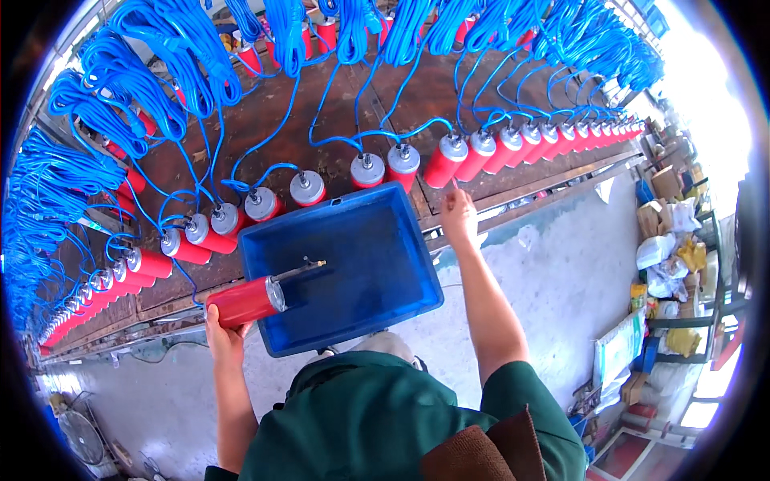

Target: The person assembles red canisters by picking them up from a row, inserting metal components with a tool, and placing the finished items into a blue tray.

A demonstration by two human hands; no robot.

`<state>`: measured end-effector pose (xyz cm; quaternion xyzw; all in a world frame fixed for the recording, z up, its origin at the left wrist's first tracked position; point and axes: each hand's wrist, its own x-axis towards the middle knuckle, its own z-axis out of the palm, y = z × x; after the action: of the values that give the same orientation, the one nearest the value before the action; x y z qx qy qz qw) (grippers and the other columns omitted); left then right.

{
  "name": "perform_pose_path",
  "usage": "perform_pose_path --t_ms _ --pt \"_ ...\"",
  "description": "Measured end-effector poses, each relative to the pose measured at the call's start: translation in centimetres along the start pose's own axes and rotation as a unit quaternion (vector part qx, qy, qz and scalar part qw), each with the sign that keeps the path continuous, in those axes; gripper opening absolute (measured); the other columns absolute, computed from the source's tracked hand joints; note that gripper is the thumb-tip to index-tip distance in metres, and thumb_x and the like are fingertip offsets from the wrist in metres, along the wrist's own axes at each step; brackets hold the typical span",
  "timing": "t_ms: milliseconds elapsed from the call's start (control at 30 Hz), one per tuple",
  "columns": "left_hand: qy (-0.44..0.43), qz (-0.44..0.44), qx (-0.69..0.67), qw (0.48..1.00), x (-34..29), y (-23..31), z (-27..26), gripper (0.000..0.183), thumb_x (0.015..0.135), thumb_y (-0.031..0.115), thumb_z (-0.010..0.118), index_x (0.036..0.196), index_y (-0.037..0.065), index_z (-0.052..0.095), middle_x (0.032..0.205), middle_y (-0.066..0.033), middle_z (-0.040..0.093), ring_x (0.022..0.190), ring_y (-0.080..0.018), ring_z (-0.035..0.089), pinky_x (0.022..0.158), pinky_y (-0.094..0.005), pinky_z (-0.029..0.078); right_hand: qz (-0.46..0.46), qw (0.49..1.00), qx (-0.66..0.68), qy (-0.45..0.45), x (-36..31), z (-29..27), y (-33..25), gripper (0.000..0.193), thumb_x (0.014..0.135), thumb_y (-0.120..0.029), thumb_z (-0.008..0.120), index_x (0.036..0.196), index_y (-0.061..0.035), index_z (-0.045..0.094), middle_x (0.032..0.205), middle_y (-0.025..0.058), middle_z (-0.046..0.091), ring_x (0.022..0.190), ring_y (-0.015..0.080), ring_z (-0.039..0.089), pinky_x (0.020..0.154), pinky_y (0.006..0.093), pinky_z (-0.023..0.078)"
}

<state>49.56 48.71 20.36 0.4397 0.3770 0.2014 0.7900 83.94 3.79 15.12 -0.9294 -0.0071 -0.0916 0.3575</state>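
Brown worktop (433, 88), coiled blue cables (289, 40) everywhere. My left grip (228, 341) is wrapped round the base of a glossy red metal-capped cylinder (244, 302), near the front edge. Probably hefty, stiff, slick: I'd hold its middle, not the thin rod (297, 272). Right grip (459, 218) looks nearly closed; can't tell on what, if anything.

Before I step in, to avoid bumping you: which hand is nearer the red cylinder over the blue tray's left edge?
Left. The left hand holds the red cylinder near its left end; the right hand is off to the cylinder's right, past the blue tray.
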Motion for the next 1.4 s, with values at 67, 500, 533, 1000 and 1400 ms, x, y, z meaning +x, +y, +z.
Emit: perform_pose_path --t_ms 67,500,533,1000,1400 --pt "0.015 -0.001 -0.001 1.0 -0.1 0.1 0.6 0.06 0.104 0.052 0.064 0.145 0.009 0.055 0.138 -0.0159 0.069 0.122 -0.0336 0.072 0.086 -0.0456 0.067 0.013 0.99 -0.14 -0.001 1.7 1.3 4.9 0.029 0.098 -0.02 0.07 0.122 -0.0061 0.062 0.122 0.0216 0.066 0.112 0.0432 0.067 0.095 0.0513 0.057" --pt "0.034 0.008 0.018 0.999 -0.9 0.5 1.5 0.062 0.102 0.057 0.067 0.14 0.009 0.057 0.13 -0.0149 0.073 0.115 -0.0311 0.075 0.076 -0.0379 0.066 0.138 0.978 -0.045 -0.151 2.3 -2.2 8.0 0.025 0.097 -0.021 0.065 0.109 -0.0001 0.069 0.099 0.0192 0.076 0.097 0.035 0.076 0.087 0.0467 0.06" --pt "0.034 0.006 0.016 0.999 -0.8 0.5 1.2 0.062 0.102 0.057 0.067 0.14 0.009 0.057 0.13 -0.0149 0.073 0.115 -0.0311 0.075 0.076 -0.0379 0.066 0.161 0.967 0.107 -0.169 0.7 -3.3 8.1 0.026 0.1 -0.021 0.065 0.114 0.0009 0.067 0.092 0.0168 0.073 0.085 0.0304 0.074 0.077 0.0426 0.06" --pt "-0.042 -0.025 0.005 0.999 -0.2 0.7 0.5 0.07 0.1 0.061 0.068 0.144 0.008 0.055 0.132 -0.0147 0.072 0.118 -0.0302 0.074 0.084 -0.042 0.067 0.026 0.926 0.328 -0.187 -13.0 -9.6 -15.7 0.029 0.108 -0.012 0.061 0.136 -0.008 0.058 0.09 0.0056 0.062 0.066 0.0094 0.058 0.055 0.0262 0.048" --pt "-0.064 -0.023 -0.019 0.997 0.0 0.5 0.0 0.067 0.103 0.053 0.066 0.146 0.004 0.053 0.132 -0.0183 0.071 0.115 -0.0327 0.076 0.087 -0.0453 0.068 0.218 0.782 0.44 -0.385 -11.9 0.8 -21.8 0.023 0.106 -0.015 0.046 0.11 0.0004 0.063 0.079 0.01 0.061 0.05 0.008 0.039 0.042 0.0245 0.033"
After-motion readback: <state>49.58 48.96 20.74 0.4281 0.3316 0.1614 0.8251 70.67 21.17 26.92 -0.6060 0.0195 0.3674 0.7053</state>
